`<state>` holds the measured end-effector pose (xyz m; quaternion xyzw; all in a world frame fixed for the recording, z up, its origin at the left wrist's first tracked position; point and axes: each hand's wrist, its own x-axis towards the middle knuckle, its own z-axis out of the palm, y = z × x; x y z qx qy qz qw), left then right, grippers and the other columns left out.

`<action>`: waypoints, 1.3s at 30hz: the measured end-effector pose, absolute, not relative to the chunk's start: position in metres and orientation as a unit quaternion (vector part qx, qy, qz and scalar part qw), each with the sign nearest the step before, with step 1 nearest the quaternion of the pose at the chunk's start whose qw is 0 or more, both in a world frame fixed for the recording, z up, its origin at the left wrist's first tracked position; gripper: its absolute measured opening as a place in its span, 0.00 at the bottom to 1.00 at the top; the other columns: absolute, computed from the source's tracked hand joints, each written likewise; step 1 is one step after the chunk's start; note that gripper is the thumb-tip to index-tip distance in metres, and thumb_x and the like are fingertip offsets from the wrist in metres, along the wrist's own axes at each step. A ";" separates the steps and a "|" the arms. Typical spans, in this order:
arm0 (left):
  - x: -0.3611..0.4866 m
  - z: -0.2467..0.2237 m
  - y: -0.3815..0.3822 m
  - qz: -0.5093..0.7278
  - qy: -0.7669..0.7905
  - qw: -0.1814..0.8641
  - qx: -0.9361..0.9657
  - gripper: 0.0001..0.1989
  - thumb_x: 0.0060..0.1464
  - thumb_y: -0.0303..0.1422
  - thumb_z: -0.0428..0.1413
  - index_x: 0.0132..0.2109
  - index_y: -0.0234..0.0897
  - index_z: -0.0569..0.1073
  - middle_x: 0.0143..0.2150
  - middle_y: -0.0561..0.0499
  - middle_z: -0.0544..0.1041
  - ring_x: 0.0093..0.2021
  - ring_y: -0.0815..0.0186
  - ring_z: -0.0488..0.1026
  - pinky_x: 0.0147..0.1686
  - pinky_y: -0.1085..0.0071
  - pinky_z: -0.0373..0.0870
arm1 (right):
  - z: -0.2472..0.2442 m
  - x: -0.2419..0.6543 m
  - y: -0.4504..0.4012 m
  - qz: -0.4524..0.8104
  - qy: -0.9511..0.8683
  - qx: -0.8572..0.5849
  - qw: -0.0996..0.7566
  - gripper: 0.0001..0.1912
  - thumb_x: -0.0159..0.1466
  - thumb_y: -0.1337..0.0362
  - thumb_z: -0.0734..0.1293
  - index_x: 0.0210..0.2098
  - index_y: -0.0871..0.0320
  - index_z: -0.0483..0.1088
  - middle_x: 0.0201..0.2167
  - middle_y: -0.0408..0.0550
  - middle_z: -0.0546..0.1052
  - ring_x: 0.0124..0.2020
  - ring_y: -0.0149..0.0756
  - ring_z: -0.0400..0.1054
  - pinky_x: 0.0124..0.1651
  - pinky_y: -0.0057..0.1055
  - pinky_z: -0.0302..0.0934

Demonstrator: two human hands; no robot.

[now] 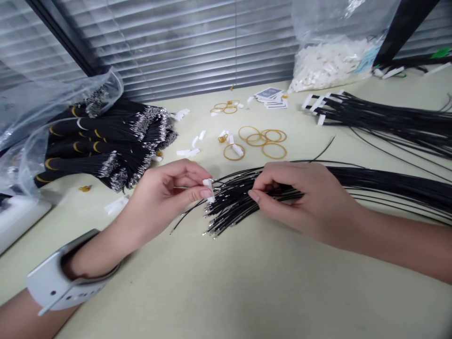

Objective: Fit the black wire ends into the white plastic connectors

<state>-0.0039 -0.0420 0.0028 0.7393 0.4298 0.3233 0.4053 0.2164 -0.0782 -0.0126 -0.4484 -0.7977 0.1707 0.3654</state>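
Note:
My left hand pinches a small white plastic connector housing between thumb and fingers. A loose bundle of thin black wires with bare metal crimped tips fans out between my hands. My right hand pinches a few of these wires near their tips, and the bundle's long run trails off to the right. The housing sits just left of the wire tips, close to them. A pale smartwatch is strapped on my left wrist.
Banded black wire bundles lie at the left beside clear plastic bags. A bag of white connectors stands at the back. Rubber bands, loose connectors and a small stack of cards lie on the pale table. More connectorised wires lie at the right.

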 end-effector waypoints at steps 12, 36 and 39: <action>-0.004 0.003 -0.042 0.320 0.429 0.382 0.753 0.05 0.48 0.26 0.60 0.34 0.38 0.73 0.28 0.56 0.77 0.29 0.74 0.74 0.29 0.84 0.70 | -0.015 0.217 -0.077 0.178 -0.799 -0.454 0.352 0.06 0.58 0.71 0.64 0.24 0.59 0.66 0.20 0.37 0.69 0.22 0.22 0.60 0.26 0.21 0.54; -0.004 0.004 -0.046 0.269 0.432 0.302 0.806 0.03 0.51 0.30 0.59 0.35 0.40 0.74 0.30 0.55 0.76 0.29 0.70 0.73 0.30 0.79 0.69 | -0.014 0.216 -0.076 0.139 -0.807 -0.450 0.356 0.05 0.57 0.71 0.64 0.25 0.60 0.66 0.21 0.38 0.71 0.24 0.23 0.63 0.28 0.22 0.55; -0.003 0.004 -0.046 0.271 0.432 0.319 0.799 0.03 0.50 0.29 0.59 0.35 0.39 0.74 0.29 0.55 0.77 0.29 0.71 0.73 0.29 0.79 0.70 | -0.015 0.216 -0.076 0.124 -0.813 -0.443 0.356 0.05 0.57 0.72 0.64 0.26 0.60 0.67 0.22 0.38 0.71 0.24 0.23 0.63 0.30 0.22 0.55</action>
